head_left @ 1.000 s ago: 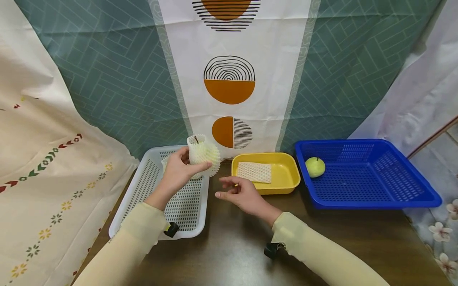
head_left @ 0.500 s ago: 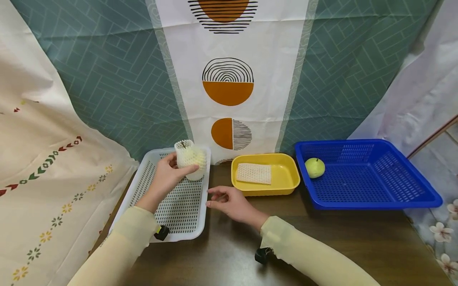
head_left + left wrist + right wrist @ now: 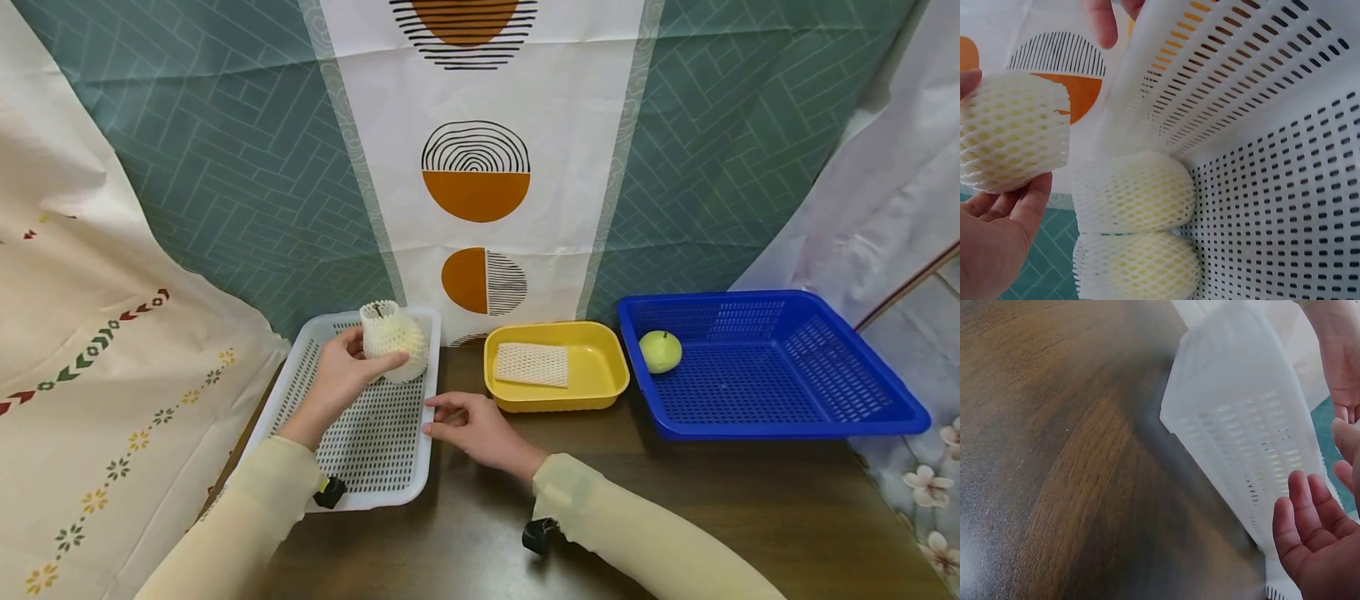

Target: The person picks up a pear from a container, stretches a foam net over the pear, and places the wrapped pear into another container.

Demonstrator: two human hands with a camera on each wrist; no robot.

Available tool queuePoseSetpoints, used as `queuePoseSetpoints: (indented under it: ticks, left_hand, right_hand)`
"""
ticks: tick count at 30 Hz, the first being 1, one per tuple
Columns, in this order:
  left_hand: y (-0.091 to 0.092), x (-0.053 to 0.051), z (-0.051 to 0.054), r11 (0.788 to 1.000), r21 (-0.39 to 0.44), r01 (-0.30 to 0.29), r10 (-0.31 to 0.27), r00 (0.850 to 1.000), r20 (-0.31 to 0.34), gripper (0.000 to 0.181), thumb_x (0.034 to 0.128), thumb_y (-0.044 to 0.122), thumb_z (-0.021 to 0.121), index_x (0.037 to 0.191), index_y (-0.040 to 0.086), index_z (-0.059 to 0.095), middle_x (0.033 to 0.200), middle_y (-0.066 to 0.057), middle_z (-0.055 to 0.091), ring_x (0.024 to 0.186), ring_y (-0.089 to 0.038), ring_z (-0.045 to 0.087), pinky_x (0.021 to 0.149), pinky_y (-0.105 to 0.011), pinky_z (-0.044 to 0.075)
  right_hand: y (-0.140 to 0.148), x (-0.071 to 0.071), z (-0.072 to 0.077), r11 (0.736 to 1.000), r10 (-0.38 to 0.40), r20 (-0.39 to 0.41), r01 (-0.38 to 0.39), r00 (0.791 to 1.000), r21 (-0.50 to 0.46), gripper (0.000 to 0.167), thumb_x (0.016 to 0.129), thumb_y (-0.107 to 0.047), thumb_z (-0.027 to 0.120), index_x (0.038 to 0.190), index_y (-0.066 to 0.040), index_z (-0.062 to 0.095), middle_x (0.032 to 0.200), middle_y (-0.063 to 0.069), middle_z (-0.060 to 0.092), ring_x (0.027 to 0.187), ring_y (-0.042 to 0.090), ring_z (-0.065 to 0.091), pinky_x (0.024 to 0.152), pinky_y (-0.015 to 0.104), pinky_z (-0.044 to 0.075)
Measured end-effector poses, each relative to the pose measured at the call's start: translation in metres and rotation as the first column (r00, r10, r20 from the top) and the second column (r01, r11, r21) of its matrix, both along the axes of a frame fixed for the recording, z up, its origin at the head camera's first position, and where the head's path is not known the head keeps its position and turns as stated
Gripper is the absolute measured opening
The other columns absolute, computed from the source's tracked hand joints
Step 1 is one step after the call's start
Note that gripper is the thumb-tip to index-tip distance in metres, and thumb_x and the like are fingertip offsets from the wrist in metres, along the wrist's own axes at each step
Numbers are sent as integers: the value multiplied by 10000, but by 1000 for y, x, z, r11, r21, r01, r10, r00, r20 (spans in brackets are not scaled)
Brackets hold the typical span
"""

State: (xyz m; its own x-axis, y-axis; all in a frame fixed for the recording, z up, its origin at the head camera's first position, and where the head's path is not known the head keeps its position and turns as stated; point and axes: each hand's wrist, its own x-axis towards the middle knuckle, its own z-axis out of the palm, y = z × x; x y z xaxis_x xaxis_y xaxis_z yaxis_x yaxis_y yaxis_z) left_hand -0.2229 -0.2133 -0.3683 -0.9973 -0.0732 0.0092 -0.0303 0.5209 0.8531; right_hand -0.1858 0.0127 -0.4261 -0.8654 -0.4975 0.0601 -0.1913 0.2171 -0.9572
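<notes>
In the head view my left hand (image 3: 336, 375) holds a round, pale yellow-green pear in a white foam net (image 3: 396, 343) above the far end of the white basket (image 3: 375, 458). A dark stem shows in the net's upper opening. The left wrist view shows two more net-wrapped fruits (image 3: 1141, 194) side by side in that basket, below the held one. Beside the basket's right rim is my right hand (image 3: 476, 429), fingers loosely bent and nothing in them. Whether its fingertips touch the rim, I cannot tell.
A yellow tray (image 3: 597, 367) with a flat foam net (image 3: 532, 364) stands right of the white basket. Farther right, a blue basket (image 3: 757, 375) holds one bare yellow-green pear (image 3: 660, 352). All stand on a dark wooden table (image 3: 465, 533), before a hanging patterned cloth (image 3: 277, 167).
My left hand has moved left and down with the wrapped pear, bringing it over the white basket. My right hand has shifted left and slightly nearer me, from the yellow tray to the white basket's rim.
</notes>
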Motion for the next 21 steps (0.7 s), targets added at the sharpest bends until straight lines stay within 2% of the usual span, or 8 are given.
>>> queuePoseSetpoints:
  ticks: [6, 9, 15, 19, 21]
  left_hand:
    - [-9, 0, 0, 1000, -26, 5, -4, 1000, 22, 866, 656, 602, 748, 1319, 132, 448, 1191, -57, 556, 1005, -218, 557, 760, -280, 508]
    - [-14, -1, 0, 999, -37, 6, -5, 1000, 22, 834, 654, 595, 755, 1294, 139, 475, 1159, -55, 573, 980, -210, 566, 743, -276, 506]
    - [-23, -2, -3, 999, -30, 36, -35, 999, 37, 803, 664, 567, 764, 1285, 142, 484, 1131, -50, 591, 961, -194, 578, 747, -283, 496]
    - [-27, -4, -5, 994, -82, 66, -60, 995, 76, 814, 657, 562, 773, 1282, 130, 482, 1132, -51, 594, 987, -204, 575, 764, -293, 495]
    - [-29, -4, -8, 988, -112, 102, -90, 990, 108, 810, 658, 546, 780, 1279, 124, 477, 1141, -52, 590, 1011, -216, 572, 787, -304, 494]
  right_hand:
    - [-6, -9, -22, 1000, 8, -17, -7, 1000, 28, 342, 827, -312, 709, 1143, -188, 666, 935, -5, 663, 774, 154, 618, 655, 225, 514]
    - [-8, -10, -24, 1000, 15, -28, -14, 1000, 22, 339, 820, -316, 716, 1128, -181, 673, 910, -8, 659, 755, 159, 619, 641, 226, 516]
    - [-10, -9, -26, 1000, 0, -37, 1, 999, 23, 293, 814, -323, 721, 1092, -238, 683, 886, -29, 647, 773, 163, 614, 670, 222, 510]
    - [-10, -9, -28, 1000, -7, -32, 7, 999, 1, 306, 818, -313, 718, 1102, -204, 688, 900, -8, 652, 799, 154, 607, 704, 222, 504]
    - [-10, -9, -28, 1000, -8, -24, 8, 1000, -7, 310, 821, -294, 718, 1110, -183, 687, 914, 11, 658, 814, 160, 605, 717, 230, 503]
